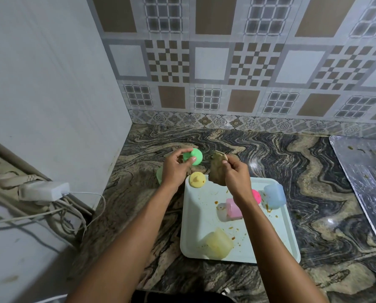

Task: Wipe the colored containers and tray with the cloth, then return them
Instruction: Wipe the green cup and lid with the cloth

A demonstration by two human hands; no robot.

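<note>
My left hand (175, 169) holds a green lid (194, 157) by its knob above the counter. My right hand (235, 174) pinches a crumpled brownish cloth (218, 170) just to the right of the lid. A green container (159, 174) peeks out behind my left wrist. A yellow lid (197, 179) lies at the far left corner of the pale blue tray (195, 215), which is spotted with brown stains. On the tray lie a yellow container (218, 243), a pink container (233, 209), a pink lid (256, 195) and a blue container (274, 196).
The marbled counter (303, 182) meets a tiled wall behind and a white panel (51, 95) on the left. A foil-covered sheet (364, 182) lies at the right. A power strip with a white adapter (44, 190) and cables sits at the left.
</note>
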